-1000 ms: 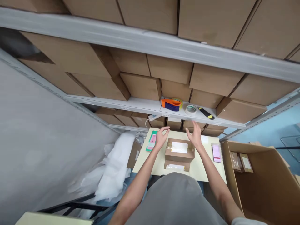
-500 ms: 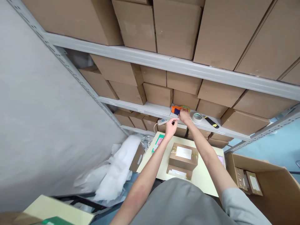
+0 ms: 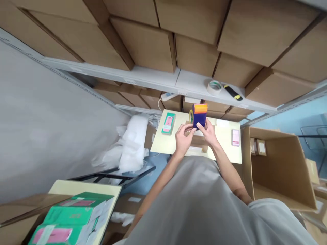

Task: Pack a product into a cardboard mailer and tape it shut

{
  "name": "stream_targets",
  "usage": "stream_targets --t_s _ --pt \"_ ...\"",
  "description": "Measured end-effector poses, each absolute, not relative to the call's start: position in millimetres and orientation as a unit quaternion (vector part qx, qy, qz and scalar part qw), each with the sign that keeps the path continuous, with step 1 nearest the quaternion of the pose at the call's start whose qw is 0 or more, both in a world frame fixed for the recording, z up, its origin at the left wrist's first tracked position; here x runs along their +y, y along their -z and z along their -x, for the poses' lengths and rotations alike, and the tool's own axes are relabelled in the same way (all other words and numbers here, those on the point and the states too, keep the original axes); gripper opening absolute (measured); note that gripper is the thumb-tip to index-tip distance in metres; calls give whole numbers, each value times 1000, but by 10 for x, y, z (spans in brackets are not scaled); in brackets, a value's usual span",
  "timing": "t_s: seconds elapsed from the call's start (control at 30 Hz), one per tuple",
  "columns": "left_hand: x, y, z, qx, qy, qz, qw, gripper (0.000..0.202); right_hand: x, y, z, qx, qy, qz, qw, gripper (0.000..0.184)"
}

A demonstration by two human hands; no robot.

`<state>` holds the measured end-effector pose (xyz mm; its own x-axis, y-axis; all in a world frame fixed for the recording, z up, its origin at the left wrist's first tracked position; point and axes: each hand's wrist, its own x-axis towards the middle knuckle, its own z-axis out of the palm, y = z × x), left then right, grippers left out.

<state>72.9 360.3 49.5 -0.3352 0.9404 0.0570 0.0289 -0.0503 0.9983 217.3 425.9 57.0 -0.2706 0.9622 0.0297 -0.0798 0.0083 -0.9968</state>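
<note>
Evidently 2 bare hands meet at 1 tape dispenser (image 3: 200, 118), orange and dark blue, raised above the pale table (image 3: 159, 144). The right hand (image 3: 208, 132) holds it, thumb across the lower front and fingers wrapped along the right side. The left hand (image 3: 183, 137) is curled narrow at the dispenser's lower left edge; whether it pinches any tape cannot be told. 1 yellow tape roll (image 3: 191, 116) shows on the dispenser's left side.

Below the grip and partly hidden by it, parts of 2 brown cartons (image 3: 200, 140) with white labels show on the table. Left of the grip lies 1 green box (image 3: 168, 123) with a pink panel; right of it, near the table's edge, 1 phone (image 3: 235, 137). Beyond and above the grip, the shelf (image 3: 190, 80) bears 1 white tape roll (image 3: 214, 87) and, just beside it, 1 black-and-yellow cutter (image 3: 232, 92). Well right of the grip, 1 large open carton (image 3: 283, 173) contains 2 visible small parcels (image 3: 261, 147).
</note>
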Motion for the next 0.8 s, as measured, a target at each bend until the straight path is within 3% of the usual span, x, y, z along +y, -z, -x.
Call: stream_targets --t_s 0.27,0.43,0.57,0.8 --pt "3340 -385 -720 538 -536 -562 329 26 3753 -391 -2293 -513 -576 461 439 66" --pt "3328 -435 -571 550 -495 -593 320 30 3669 -300 -2375 -555 -535 486 413 70" --pt "3327 -752 -418 573 -498 -594 266 42 3566 -341 -2562 -633 -456 506 368 55" --pt "3376 -1262 -232 536 -458 -690 167 31 3604 -446 -2832 -796 -252 434 338 14"
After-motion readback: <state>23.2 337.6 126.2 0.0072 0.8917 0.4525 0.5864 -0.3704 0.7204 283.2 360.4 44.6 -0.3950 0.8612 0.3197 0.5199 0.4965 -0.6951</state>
